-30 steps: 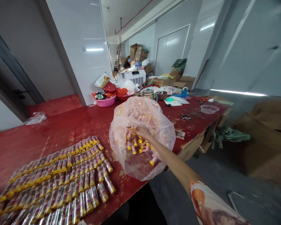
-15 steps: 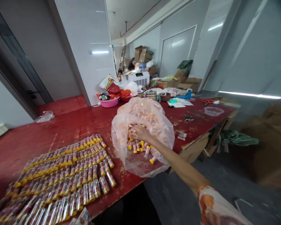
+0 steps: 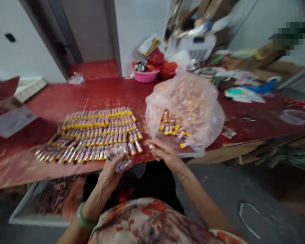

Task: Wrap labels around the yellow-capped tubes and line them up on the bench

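Observation:
My left hand (image 3: 110, 173), with a green bangle at the wrist, is closed on a bunch of small printed packets (image 3: 123, 163) at the table's front edge. Rows of clear tubes with yellow caps (image 3: 101, 140) lie side by side just beyond it. My right hand (image 3: 167, 156) is in front of the large plastic bag, its fingers pinched together; motion blur hides what they hold, if anything. The translucent plastic bag (image 3: 215, 118) bulges with more tubes, and its mouth faces me. Several short yellow-capped tubes (image 3: 170, 127) show in that mouth.
The red table (image 3: 101, 93) carries a pink basin (image 3: 146, 76) at the back and a small printed packet (image 3: 229, 133) right of the bag. An open carton (image 3: 13, 120) stands at left. Below the table is a tray (image 3: 40, 222) of small items.
My right hand has come out of the bag and back toward me, near my left hand. The view has swung left and down, bringing my left hand and its packets into sight.

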The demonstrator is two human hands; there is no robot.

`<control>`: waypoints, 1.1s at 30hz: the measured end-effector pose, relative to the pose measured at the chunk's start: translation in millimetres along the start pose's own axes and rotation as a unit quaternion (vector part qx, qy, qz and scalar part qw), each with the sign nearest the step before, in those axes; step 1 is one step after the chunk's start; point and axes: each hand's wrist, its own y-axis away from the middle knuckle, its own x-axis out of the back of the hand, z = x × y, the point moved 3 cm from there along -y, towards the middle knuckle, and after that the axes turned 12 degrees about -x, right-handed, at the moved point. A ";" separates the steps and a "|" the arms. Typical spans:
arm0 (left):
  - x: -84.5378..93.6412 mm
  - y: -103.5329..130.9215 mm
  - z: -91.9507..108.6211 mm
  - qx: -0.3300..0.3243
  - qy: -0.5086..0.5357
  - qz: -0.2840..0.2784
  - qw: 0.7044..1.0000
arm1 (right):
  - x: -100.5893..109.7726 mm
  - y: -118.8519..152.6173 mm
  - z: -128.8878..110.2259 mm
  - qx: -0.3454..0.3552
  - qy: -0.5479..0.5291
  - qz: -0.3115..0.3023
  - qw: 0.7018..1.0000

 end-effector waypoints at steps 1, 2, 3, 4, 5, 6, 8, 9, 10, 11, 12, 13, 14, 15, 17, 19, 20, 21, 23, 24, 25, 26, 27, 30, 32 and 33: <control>1.3 0.4 -0.4 0.004 0.013 -0.008 1.000 | 2.0 -0.1 -1.6 0.005 0.018 0.013 1.000; 4.0 1.1 -1.5 0.005 0.023 -0.017 1.000 | 3.3 0.5 -3.4 0.012 0.035 0.020 0.999; 7.9 2.4 -3.1 0.006 0.029 -0.027 0.999 | 3.0 2.4 -5.5 0.020 0.055 0.017 0.998; 12.5 4.0 -4.7 0.003 0.032 -0.031 0.999 | 0.3 5.6 -7.7 0.029 0.084 -0.002 0.996; 17.6 5.7 -6.0 -0.003 0.032 -0.030 0.999 | -5.2 9.9 -9.4 0.037 0.119 -0.047 0.991; 22.5 7.1 -7.1 -0.011 0.032 -0.024 0.999 | -13.4 15.4 -9.5 0.039 0.158 -0.115 0.980; 29.9 8.7 -7.7 -0.029 0.034 -0.011 0.999 | -34.3 29.2 -3.3 0.021 0.223 -0.286 0.932; 32.0 8.8 -7.4 -0.037 0.036 -0.009 0.999 | -44.9 36.3 2.3 0.007 0.240 -0.360 0.902; 33.0 8.3 -6.9 -0.045 0.039 -0.012 0.998 | -54.8 42.4 9.0 -0.008 0.246 -0.415 0.876; 33.4 7.5 -6.4 -0.051 0.040 -0.016 0.998 | -64.0 47.2 16.1 -0.022 0.239 -0.452 0.859; 33.4 6.4 -6.0 -0.055 0.040 -0.019 0.998 | -72.3 51.0 23.1 -0.036 0.220 -0.478 0.850; 33.6 5.0 -5.9 -0.055 0.039 -0.019 0.998 | -79.4 53.7 29.7 -0.050 0.187 -0.494 0.848; 34.1 3.6 -6.4 -0.050 0.035 -0.019 0.998 | -85.0 55.2 35.5 -0.064 0.150 -0.497 0.852; 35.0 2.1 -7.5 -0.039 0.030 -0.018 0.999 | -88.7 55.8 40.7 -0.081 0.114 -0.488 0.862; 38.1 -0.7 -11.1 -0.008 0.021 -0.011 1.000 | -90.7 53.0 47.9 -0.119 0.044 -0.422 0.898; 41.6 -3.2 -14.7 0.009 0.017 -0.006 1.000 | -86.6 44.7 50.4 -0.152 -0.046 -0.288 0.945; 43.0 -4.3 -16.3 0.008 0.017 -0.003 1.000 | -83.9 39.4 50.3 -0.157 -0.089 -0.212 0.960; 44.0 -5.2 -17.7 0.004 0.017 0.000 1.000 | -82.0 33.7 49.5 -0.154 -0.123 -0.139 0.971; 44.4 -6.0 -20.7 -0.001 0.017 0.004 1.000 | -83.0 21.9 47.0 -0.131 -0.139 -0.034 0.981; 43.8 -5.9 -22.2 0.000 0.017 0.002 1.000 | -86.2 16.1 46.1 -0.125 -0.131 -0.008 0.983; 42.9 -5.7 -23.4 0.002 0.018 -0.004 1.000 | -90.3 10.6 45.7 -0.124 -0.125 0.005 0.984; 41.7 -5.4 -24.3 0.005 0.018 -0.014 1.000 | -94.5 5.6 45.6 -0.128 -0.126 0.012 0.984; 40.8 -5.1 -24.8 0.008 0.017 -0.023 1.000 | -98.0 1.5 45.9 -0.136 -0.132 0.017 0.982; 42.0 -5.5 -24.7 0.016 0.010 -0.019 1.000 | -101.6 -5.6 46.0 -0.148 -0.145 0.024 0.978; 45.1 -7.1 -24.6 0.018 0.004 0.005 1.000 | -98.9 -6.8 44.8 -0.143 -0.143 -0.001 0.979; 46.4 -8.0 -24.8 0.016 0.003 0.017 1.000 | -95.9 -6.6 43.9 -0.139 -0.147 -0.017 0.979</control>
